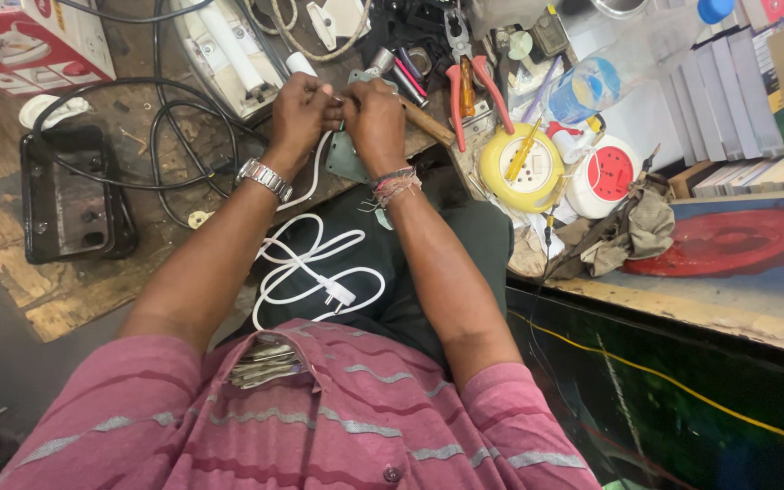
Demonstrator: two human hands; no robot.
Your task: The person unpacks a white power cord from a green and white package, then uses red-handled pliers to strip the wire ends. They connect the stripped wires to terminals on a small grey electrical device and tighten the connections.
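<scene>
A: Head view, looking down on a cluttered workbench. Where does the white power cord [306, 259] lie from the two hands?

B: It runs toward the person — from the pinched end at the bench edge, down past the left wrist, into loose loops on the dark cloth over the lap, where its two-pin plug [338, 292] lies flat. Its free end sits between the hands, so both are equally close to it; the long run of cord trails back toward the body.

A: And the grip?

B: The left hand [301, 113], steel wristwatch [265, 179] on its wrist, is closed with fingertips drawn together on the cord's end. The right hand [376, 118], thread bands at the wrist, is closed too, its thumb and forefinger meeting the left's at the same spot — knuckles touching. A thin pale tip shows between them; whether it is bare wire or a small tool I cannot tell.

A: What lies under the hands?

B: A grey-green plate-like part [345, 161], partly hidden by the right wrist. Just beyond the right hand, a wooden-handled tool [428, 122]; further right, red-handled pliers [474, 77] and a yellow extension reel [521, 166], both well clear of the grip
</scene>
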